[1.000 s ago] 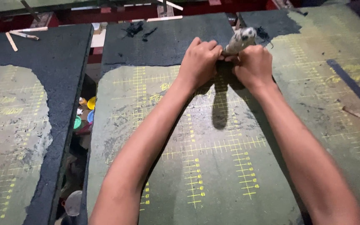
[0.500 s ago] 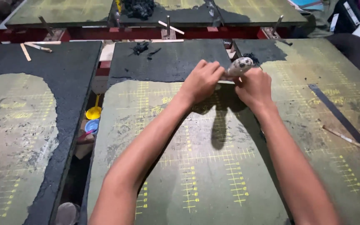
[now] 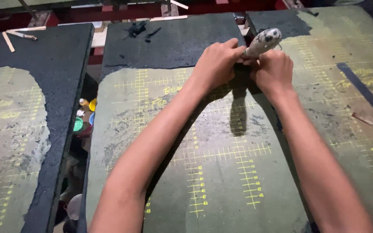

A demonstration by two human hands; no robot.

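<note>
Both hands sit lower on the board (image 3: pixel 221 181) now. Left hand (image 3: pixel 216 64) and right hand (image 3: pixel 273 71) clamp the paint-caked handle (image 3: pixel 262 43) at its far edge; slippery paint could let it twist loose.

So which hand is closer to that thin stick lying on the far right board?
Right. The right hand is on the side towards the stick, with open board between them. The left hand is farther off, beyond the paint-stained handle both hands grip.

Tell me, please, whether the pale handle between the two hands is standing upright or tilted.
Tilted. The pale paint-stained handle leans up and to the right, its rounded end above the right hand, its lower end hidden between that and the left hand.
</note>
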